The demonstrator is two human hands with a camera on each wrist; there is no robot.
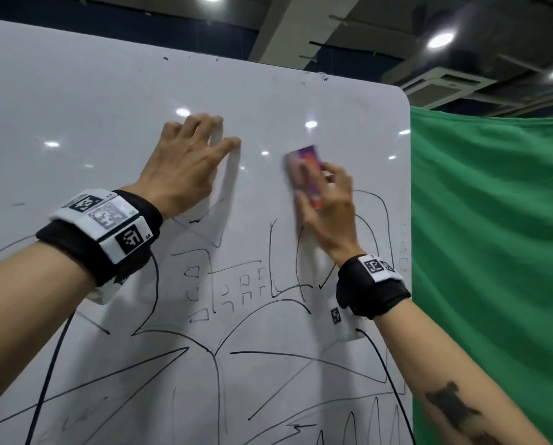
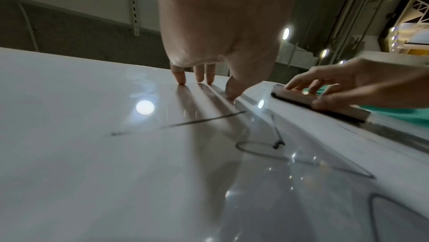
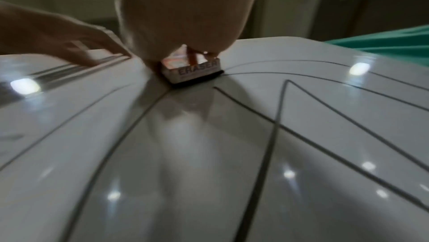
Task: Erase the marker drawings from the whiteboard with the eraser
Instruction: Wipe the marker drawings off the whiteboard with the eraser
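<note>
Here, the right hand [image 1: 328,213] is pinching the eraser [image 1: 304,175], with the thumb along its left edge and the fingers curled over its right side, so this grip is wrapping the block from both long sides. The eraser is lying flat against the whiteboard [image 1: 76,107] in the upper right part of the surface, its dark felt face touching the board in the right wrist view [image 3: 197,81], where the word ERASER is showing on its white side. Its patterned purple and orange back is facing outward, blurred in the head view.

The left hand [image 1: 185,168] is resting on the board to the left of the eraser, near it but apart, with its grip spread: the fingertips [image 2: 181,79] are touching the surface, straight and slightly fanned, holding nothing.

Below both hands, black marker drawings [image 1: 223,284] are covering the lower half of the board: curved arches just under the right hand, small box shapes in the middle, and long sweeping lines further down. The area above and around the hands is looking mostly white, with a few small dark specks near the top edge.

Both wrists are wearing black bands [image 1: 374,284] carrying white blocks with printed square codes. A green cloth [image 1: 493,252] is hanging to the right of the board.
</note>
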